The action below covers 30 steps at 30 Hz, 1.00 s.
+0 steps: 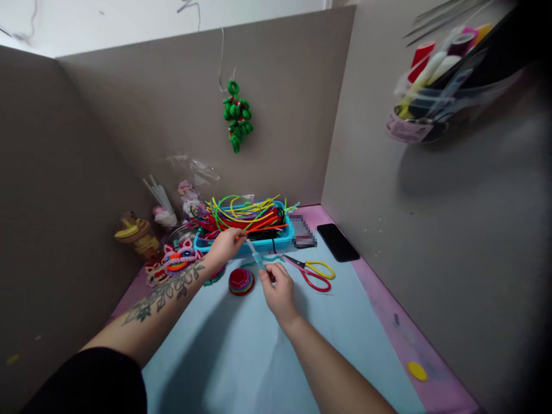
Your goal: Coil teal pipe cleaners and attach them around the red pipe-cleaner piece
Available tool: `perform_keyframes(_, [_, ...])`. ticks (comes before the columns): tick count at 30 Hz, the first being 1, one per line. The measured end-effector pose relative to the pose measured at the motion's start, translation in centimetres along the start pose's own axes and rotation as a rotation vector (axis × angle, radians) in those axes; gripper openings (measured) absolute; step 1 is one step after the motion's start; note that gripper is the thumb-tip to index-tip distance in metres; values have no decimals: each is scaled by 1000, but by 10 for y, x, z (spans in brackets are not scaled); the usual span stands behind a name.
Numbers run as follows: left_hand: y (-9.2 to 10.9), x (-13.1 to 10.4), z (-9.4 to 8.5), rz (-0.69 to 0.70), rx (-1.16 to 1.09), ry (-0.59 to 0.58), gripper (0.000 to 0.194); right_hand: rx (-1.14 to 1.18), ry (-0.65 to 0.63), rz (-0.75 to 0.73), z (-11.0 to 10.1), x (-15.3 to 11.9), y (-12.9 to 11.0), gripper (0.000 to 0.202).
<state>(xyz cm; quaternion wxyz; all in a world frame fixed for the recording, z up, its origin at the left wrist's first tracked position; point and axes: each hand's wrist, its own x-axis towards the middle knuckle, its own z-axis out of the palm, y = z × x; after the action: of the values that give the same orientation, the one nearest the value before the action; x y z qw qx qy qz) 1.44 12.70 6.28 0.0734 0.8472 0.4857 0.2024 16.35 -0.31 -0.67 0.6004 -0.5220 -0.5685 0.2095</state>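
Note:
A slim pale blue and white tube (257,259) slants between my two hands. My right hand (279,287) is closed round its lower end. The fingers of my left hand (227,244) are pinched together at its upper end, just in front of a blue basket (280,245) of colourful pipe cleaners (254,210). Below my hands, a round dark red piece with rainbow-striped sides (241,282) rests on the light blue cloth. Scissors with one yellow and one red handle (318,283) lie open to the right of my right hand.
A black phone (338,242) lies at the back right. Fuzzy animal-face crafts (179,259) and a brown figure (144,236) stand at the left. A green ornament (237,115) hangs on the back panel; a pen holder (409,127) is on the right wall.

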Motion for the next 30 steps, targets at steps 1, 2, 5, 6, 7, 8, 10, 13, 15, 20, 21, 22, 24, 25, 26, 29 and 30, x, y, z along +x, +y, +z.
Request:
perform_keyframes(1, [5,15,-1,51,4,24,27,23,55,19,0,0,1,17])
perform_keyframes(2, [11,33,-2,112,18,15,28,51,113,44,-1,0,3,18])
perform_keyframes(5, [32,92,3,193,117,-49,32,136,237,146,-3,2,7,23])
perform_keyframes(6, [39,111,8,175,167,-93,33,157,254,178,-3,2,9,25])
perform_keyframes(7, [44,130,14,161,181,-106,34,171,260,203,-4,3,10,26])
perform_keyframes(8, [49,146,20,155,189,-118,34,181,260,219,-4,3,11,26])
perform_keyframes(10, [52,172,34,118,210,-145,33,193,251,230,-3,4,11,26])
perform_keyframes(13, [48,195,53,50,238,-196,25,193,217,199,1,2,8,23])
perform_keyframes(15, [41,202,60,13,236,-218,17,187,190,176,2,1,6,21])
perform_keyframes(20, [25,200,59,-40,149,-129,13,194,155,186,2,0,3,18])
perform_keyframes(21, [22,198,56,-49,120,-91,15,196,149,189,2,0,3,18])
perform_keyframes(22, [20,196,53,-58,88,-52,17,198,142,191,2,-1,3,18])
perform_keyframes(24, [16,192,45,-81,15,21,19,199,128,190,2,-1,3,18])
perform_keyframes(25, [14,191,42,-95,-25,56,20,197,122,188,2,-1,2,18])
perform_keyframes(26, [13,190,38,-110,-68,89,19,196,115,183,2,-1,2,18])
perform_keyframes(29, [10,189,28,-148,-192,196,16,195,116,164,2,-1,1,19])
perform_keyframes(30, [10,190,24,-156,-230,233,15,194,123,159,1,-1,0,19])
